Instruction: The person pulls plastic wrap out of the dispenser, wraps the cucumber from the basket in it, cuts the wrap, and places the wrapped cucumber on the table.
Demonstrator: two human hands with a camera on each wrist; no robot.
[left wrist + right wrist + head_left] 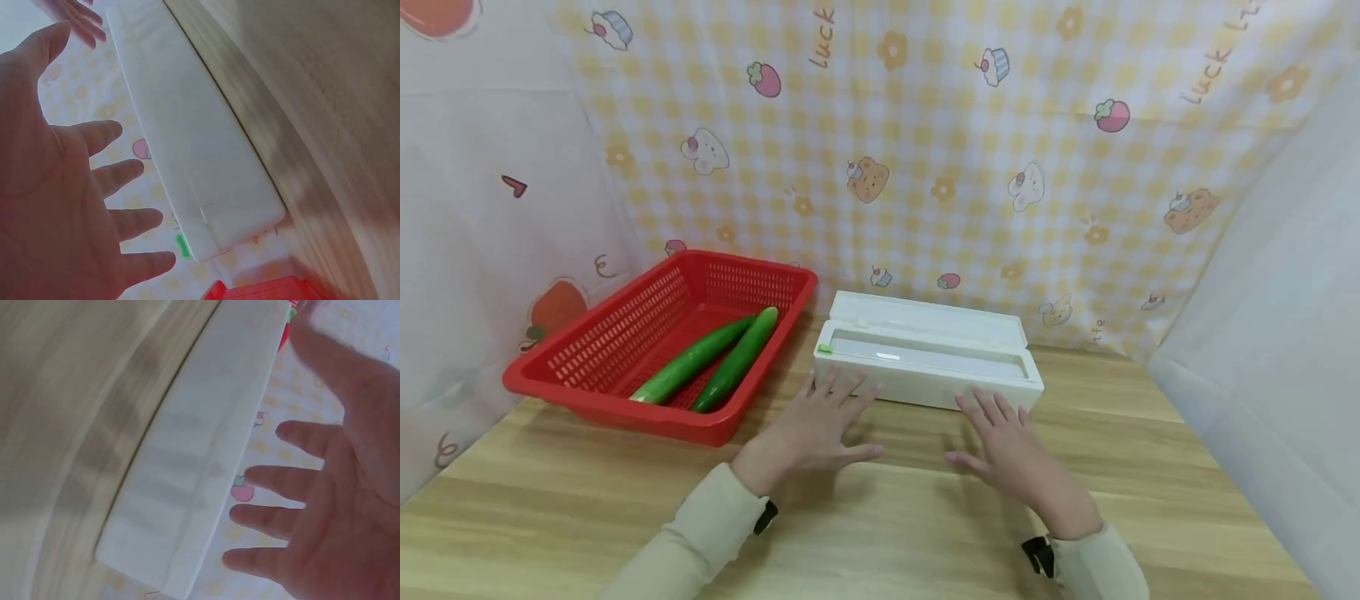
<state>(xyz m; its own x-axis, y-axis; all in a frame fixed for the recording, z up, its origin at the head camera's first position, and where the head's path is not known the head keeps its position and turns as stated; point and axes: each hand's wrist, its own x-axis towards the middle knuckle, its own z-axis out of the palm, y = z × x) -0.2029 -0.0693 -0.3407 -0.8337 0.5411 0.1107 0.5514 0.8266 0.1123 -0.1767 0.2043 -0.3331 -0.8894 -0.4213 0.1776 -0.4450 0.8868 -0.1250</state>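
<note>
A long white box, a cling film dispenser by its look, lies crosswise on the table with its lid raised at the back. At its left end sits a small green slider. My left hand hovers with fingers spread by the front left of the dispenser, palm toward it in the left wrist view. Near the front right, my right hand is spread in the same way, thumb pointing inward. Neither hand holds anything.
To the left stands a red plastic basket with two cucumbers, one lighter and one darker. A yellow checked cloth hangs behind the wooden table, and pale cloths flank both sides.
</note>
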